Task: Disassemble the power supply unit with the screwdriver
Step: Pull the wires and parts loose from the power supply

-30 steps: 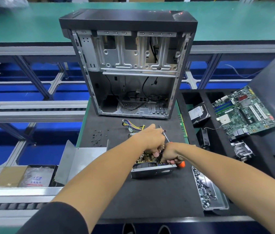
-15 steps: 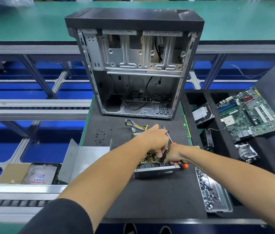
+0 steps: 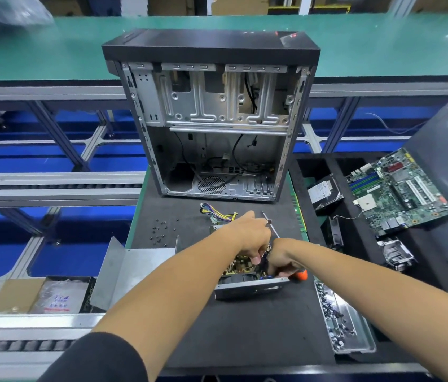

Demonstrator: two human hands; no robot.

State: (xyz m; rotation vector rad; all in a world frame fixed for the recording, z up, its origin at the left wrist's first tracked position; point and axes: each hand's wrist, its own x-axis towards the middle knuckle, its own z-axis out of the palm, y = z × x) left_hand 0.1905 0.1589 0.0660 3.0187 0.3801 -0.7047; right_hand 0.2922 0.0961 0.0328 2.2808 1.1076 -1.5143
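So your PSU (image 3: 250,285) sits open on the bench (image 3: 245,340), just in front of the empty case (image 3: 212,119), lid (image 3: 134,268) parked to its left so the board is exposed. Your left hand (image 3: 247,238) arches over the PSU, fingers curled down into the guts, prob. steadying or tugging something (can't tell what). Your right hand (image 3: 282,257) is clamped round the screwdriver (image 3: 301,274), wrist bent inward; only the orange butt shows. Both forearms converge from below. Loose screws (image 3: 159,230) lie well to the left.
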